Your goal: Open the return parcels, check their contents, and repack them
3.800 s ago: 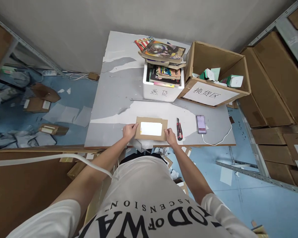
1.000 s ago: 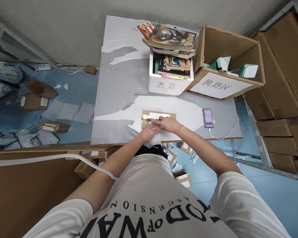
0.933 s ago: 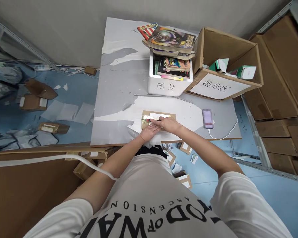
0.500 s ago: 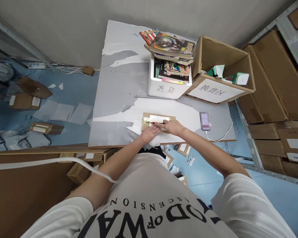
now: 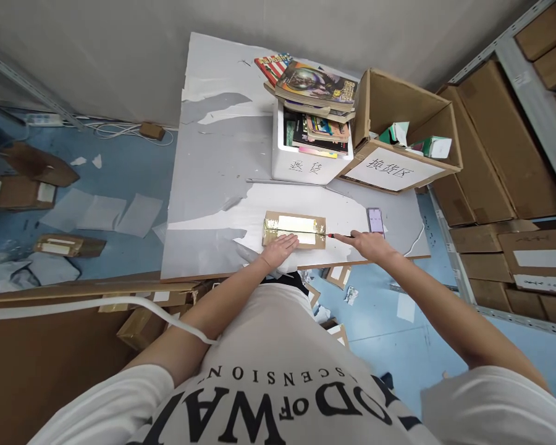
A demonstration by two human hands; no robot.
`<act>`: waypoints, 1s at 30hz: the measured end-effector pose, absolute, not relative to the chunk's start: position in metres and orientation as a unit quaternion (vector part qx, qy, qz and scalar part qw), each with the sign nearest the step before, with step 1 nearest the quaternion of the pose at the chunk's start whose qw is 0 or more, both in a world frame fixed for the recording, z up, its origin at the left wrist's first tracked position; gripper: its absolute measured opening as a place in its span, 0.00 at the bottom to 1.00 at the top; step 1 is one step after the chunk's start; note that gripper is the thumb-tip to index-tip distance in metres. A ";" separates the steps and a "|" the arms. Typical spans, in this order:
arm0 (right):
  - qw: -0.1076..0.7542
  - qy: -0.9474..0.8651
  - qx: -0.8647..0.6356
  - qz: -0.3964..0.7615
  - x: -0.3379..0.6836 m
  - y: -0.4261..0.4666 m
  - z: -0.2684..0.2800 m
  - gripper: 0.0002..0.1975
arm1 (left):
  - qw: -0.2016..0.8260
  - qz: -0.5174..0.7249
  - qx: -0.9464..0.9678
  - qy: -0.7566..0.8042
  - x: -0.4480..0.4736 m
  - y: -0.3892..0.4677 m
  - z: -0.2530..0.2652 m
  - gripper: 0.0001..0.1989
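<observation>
A small taped cardboard box (image 5: 318, 241) with a white label lies flat near the table's front edge. A dark line runs lengthwise across its top, through label and shiny tape. My left hand (image 5: 279, 250) lies with its fingers flat on the near side of the box, pressing on its top. In my right hand (image 5: 369, 243) is a slim red-and-black box cutter (image 5: 340, 237), its tip at the right end of the box where the line ends. The fingers are wrapped around its handle; the blade is too small to make out clearly.
Behind the box stand a white bin (image 5: 306, 167) heaped with books (image 5: 317, 83) and an open carton (image 5: 401, 167) holding green-and-white boxes. A phone (image 5: 375, 220) with a cable lies close to my right hand. Cartons fill the shelf (image 5: 491, 296) at right; paper and boxes litter the floor.
My right hand has drawn the box cutter rightward along the box, from its left part to its right end. A dark line now shows along the top. My left hand stays on the box.
</observation>
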State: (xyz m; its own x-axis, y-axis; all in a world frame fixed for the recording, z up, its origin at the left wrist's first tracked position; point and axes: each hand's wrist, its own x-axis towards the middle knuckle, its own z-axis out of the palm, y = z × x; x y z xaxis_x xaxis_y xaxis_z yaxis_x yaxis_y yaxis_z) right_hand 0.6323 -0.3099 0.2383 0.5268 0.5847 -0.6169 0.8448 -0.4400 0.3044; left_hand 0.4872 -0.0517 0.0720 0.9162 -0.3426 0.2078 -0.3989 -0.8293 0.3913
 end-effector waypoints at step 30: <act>-0.337 0.110 0.900 -0.252 0.571 -0.338 0.153 0.29 | 0.189 -0.049 0.980 -0.042 0.531 -0.024 0.127 0.57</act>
State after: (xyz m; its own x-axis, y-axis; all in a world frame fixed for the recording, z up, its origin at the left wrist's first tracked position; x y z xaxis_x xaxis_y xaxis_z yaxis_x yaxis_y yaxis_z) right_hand 0.5712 -0.3377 0.1535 0.8483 0.3685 -0.3803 0.0284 -0.7489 -0.6621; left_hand 0.5310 -0.0239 0.1274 0.9916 -0.1010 -0.0807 -0.0638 -0.9250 0.3745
